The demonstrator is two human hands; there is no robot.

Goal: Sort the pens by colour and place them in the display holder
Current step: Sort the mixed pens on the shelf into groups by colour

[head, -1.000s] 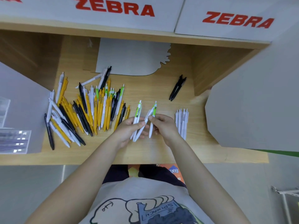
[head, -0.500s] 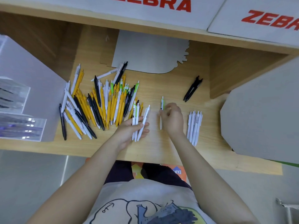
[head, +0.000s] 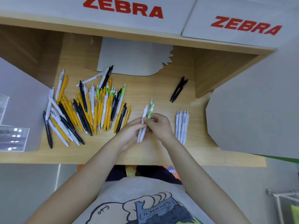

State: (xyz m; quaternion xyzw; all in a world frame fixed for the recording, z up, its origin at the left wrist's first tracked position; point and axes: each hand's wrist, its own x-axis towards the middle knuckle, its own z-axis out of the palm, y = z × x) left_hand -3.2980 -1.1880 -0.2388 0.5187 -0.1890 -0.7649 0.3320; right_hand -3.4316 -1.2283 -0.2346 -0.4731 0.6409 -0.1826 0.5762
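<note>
Both hands are meeting over the middle of the wooden table [head: 161, 151], working on a small bunch of pens. The left hand [head: 129, 135] is gripping two or three white pens [head: 142, 126] with its fingers curled round their barrels, the tips pointing back toward the person and the clicker ends pointing away. The right hand [head: 160, 125] is touching the same bunch from the other side, its fingers curled and pinching a white pen with a lime-green clip [head: 150, 113] that is rising just past the knuckles; a second green-clipped pen [head: 151, 101] is showing just beyond it, though whether it is held or lying on the table cannot be told. Well to the left of the left hand a mixed pile of pens [head: 90, 110] is lying fanned out, with yellow, black, white and a few green-clipped ones overlapping. Just to the right of the right hand a neat row of white pens [head: 182, 126] is lying side by side. Beyond the right hand, farther from the person, a pair of black pens [head: 178, 89] is resting together at a slant. Far to the left of the left hand, at the table's edge, a clear plastic display holder [head: 13, 138] is standing. Beyond both hands a grey card sheet [head: 134, 59] is lying under a shelf carrying white boxes printed ZEBRA [head: 123, 7].
</note>
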